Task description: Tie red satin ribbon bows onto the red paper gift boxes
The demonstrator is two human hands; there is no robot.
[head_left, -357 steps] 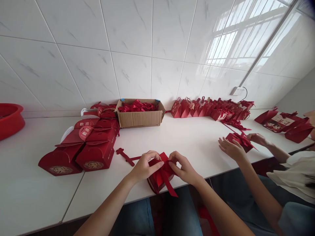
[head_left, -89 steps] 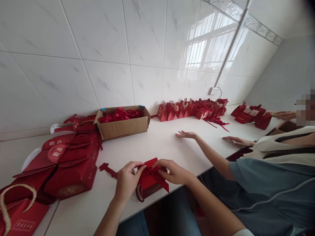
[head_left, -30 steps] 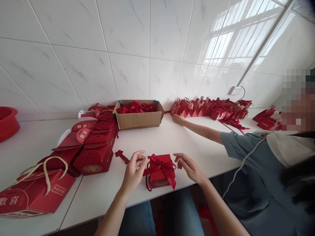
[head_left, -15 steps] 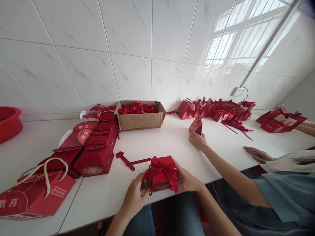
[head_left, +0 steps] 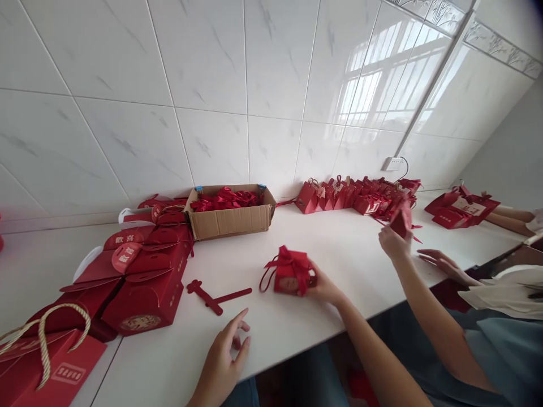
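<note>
My right hand (head_left: 323, 284) grips a small red gift box (head_left: 287, 282) from its right side, just above or on the white table; which of the two I cannot tell. A red ribbon bow (head_left: 292, 261) is tied over the box, with a loop hanging at its left. My left hand (head_left: 228, 353) is empty near the table's front edge, fingers apart and slightly curled. Beyond its fingertips lie two flat red strips (head_left: 220, 298), one ending in a flower shape.
Larger red gift boxes (head_left: 146, 294) stand at left, one with a rope handle (head_left: 44, 339). A cardboard box (head_left: 231, 219) of red ribbons sits by the wall. Small red boxes (head_left: 314, 198) line the back right. A co-worker's hand (head_left: 394, 240) holds a red box (head_left: 401, 219).
My left hand has let go of the bowed box and drawn back. My right hand has carried the box forward. The co-worker's hand has lifted its box and moved right.
</note>
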